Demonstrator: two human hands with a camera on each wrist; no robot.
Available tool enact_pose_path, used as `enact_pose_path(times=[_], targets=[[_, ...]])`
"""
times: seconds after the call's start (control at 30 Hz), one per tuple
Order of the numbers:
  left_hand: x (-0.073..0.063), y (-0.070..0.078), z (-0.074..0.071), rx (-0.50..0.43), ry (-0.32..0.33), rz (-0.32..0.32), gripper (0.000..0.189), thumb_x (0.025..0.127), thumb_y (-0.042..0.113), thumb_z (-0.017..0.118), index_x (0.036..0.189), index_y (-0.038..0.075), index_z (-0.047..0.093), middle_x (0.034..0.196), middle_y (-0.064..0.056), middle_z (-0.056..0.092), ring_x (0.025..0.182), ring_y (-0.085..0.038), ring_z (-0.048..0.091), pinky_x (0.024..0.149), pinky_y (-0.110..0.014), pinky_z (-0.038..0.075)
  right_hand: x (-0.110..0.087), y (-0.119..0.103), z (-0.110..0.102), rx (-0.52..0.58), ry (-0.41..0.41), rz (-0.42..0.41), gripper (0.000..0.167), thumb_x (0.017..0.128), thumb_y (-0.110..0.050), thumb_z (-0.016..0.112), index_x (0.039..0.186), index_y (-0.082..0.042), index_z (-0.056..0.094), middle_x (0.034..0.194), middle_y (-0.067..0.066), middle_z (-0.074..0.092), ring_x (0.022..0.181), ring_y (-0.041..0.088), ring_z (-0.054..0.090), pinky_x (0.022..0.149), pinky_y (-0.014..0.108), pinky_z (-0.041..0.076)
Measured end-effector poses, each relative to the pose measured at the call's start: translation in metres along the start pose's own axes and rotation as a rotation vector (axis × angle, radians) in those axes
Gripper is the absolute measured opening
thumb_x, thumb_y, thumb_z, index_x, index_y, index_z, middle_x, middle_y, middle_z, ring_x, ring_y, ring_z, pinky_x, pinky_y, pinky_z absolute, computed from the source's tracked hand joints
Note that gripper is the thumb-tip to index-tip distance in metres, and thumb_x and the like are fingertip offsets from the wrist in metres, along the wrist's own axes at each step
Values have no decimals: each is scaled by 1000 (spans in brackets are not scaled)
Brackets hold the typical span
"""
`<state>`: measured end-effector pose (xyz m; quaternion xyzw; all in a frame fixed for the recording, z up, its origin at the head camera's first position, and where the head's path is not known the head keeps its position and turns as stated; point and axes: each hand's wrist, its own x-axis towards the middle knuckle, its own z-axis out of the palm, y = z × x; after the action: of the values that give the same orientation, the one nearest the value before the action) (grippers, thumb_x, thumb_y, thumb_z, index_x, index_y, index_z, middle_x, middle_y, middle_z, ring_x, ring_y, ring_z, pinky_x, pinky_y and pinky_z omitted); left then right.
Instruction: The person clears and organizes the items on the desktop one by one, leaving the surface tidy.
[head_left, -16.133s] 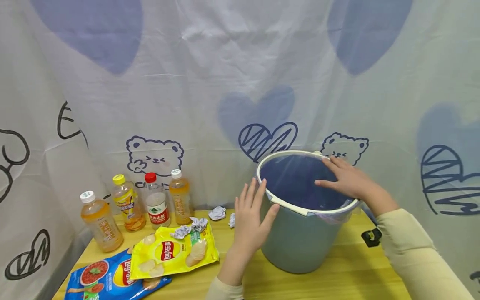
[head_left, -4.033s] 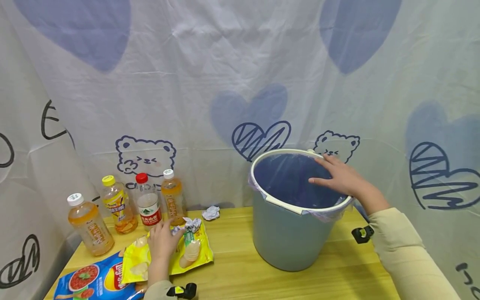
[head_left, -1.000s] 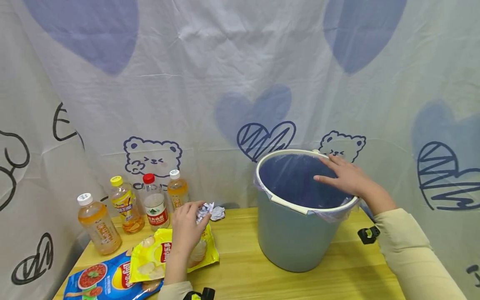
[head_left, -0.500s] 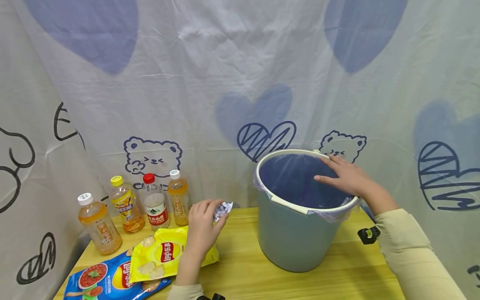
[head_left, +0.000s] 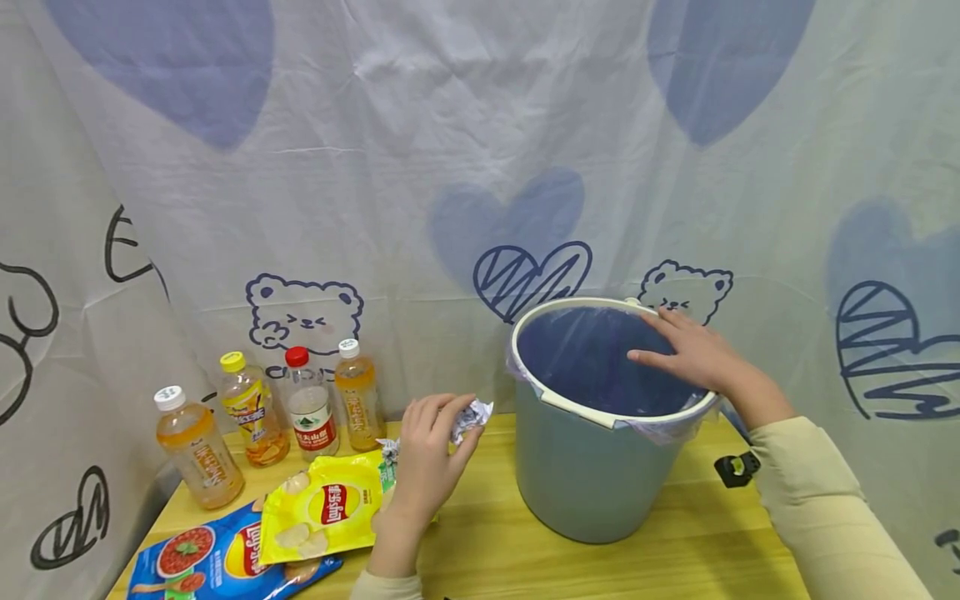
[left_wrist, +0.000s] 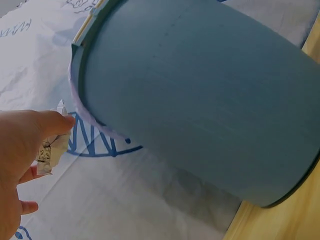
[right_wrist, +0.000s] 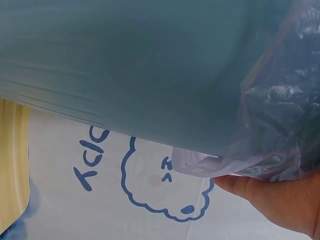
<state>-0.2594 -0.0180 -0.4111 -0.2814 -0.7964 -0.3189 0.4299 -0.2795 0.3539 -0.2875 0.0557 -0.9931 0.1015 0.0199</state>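
Observation:
My left hand [head_left: 431, 458] pinches a crumpled paper ball [head_left: 472, 419] between thumb and fingers, just left of the bin. The left wrist view shows the printed paper [left_wrist: 47, 157] sticking out past the thumb, apart from the bin wall. The grey-blue bin [head_left: 592, 475] stands upright with a white rim and a thin clear-purple liner bag [right_wrist: 280, 105] folded over it. My right hand [head_left: 693, 354] rests across the bin's right rim, fingers stretched out and thumb over the opening. Another crumpled paper [head_left: 389, 450] lies on the yellow chip bag [head_left: 330, 508], partly hidden by my left hand.
A blue chip bag [head_left: 213, 554] lies partly under the yellow one at the front left. Several drink bottles with orange or clear contents, such as the red-capped bottle [head_left: 311, 408], stand along the back left. A printed curtain [head_left: 420, 167] hangs behind the wooden table [head_left: 495, 550].
Over the last second my left hand has carried the paper ball rightward from above the yellow chip bag toward the bin. The right hand has stayed on the rim.

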Motion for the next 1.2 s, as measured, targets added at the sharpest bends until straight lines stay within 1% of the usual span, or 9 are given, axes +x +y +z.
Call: enact_pose_path(times=[0.27, 0.43, 0.7, 0.8, 0.93, 1.13, 1.2], targets=[[5, 8, 1, -30, 38, 31, 40, 79, 19, 79, 116, 12, 67, 107, -8, 65, 102, -27, 58, 94, -58, 43, 1, -1, 1, -4, 2, -3, 89, 90, -66, 48, 155, -11, 22, 160, 26, 14, 146, 51, 12, 109, 74, 14], [9, 13, 1, -43, 40, 38, 41, 79, 19, 78, 118, 12, 66, 109, -8, 64, 105, -27, 58, 97, -61, 42, 1, -1, 1, 5, -1, -8, 89, 90, -66, 49, 155, -11, 22, 161, 26, 13, 146, 51, 11, 109, 74, 14], [15, 19, 3, -41, 58, 51, 40, 80, 19, 78, 118, 12, 66, 111, -7, 65, 105, -27, 59, 97, -62, 43, 1, -3, 2, 7, -4, -19, 89, 90, -66, 49, 155, -12, 22, 161, 25, 12, 146, 51, 10, 109, 75, 14], [20, 19, 4, -43, 72, 59, 40, 80, 18, 77, 118, 12, 66, 111, -7, 65, 105, -27, 59, 97, -61, 43, 1, -3, 2, 9, -4, -18, 89, 90, -66, 49, 155, -12, 22, 161, 25, 12, 146, 51, 10, 109, 75, 14], [30, 18, 4, -49, 81, 75, 40, 82, 18, 76, 119, 11, 66, 112, -8, 64, 106, -27, 59, 98, -61, 42, 1, -2, 2, 16, -5, -15, 89, 90, -65, 50, 156, -12, 21, 161, 26, 12, 146, 51, 10, 109, 74, 14], [47, 19, 3, -61, 78, 83, 39, 85, 19, 74, 122, 11, 65, 115, -8, 64, 108, -27, 58, 100, -59, 41, -1, -2, -1, 22, -5, -14, 89, 90, -65, 50, 155, -11, 21, 160, 27, 12, 145, 52, 11, 109, 74, 15], [52, 19, 4, -62, 78, 89, 39, 85, 19, 73, 122, 11, 64, 115, -8, 64, 108, -27, 58, 100, -56, 42, -1, -1, -2, 21, -5, -15, 89, 90, -64, 51, 155, -11, 21, 160, 28, 12, 145, 53, 11, 109, 74, 15]])
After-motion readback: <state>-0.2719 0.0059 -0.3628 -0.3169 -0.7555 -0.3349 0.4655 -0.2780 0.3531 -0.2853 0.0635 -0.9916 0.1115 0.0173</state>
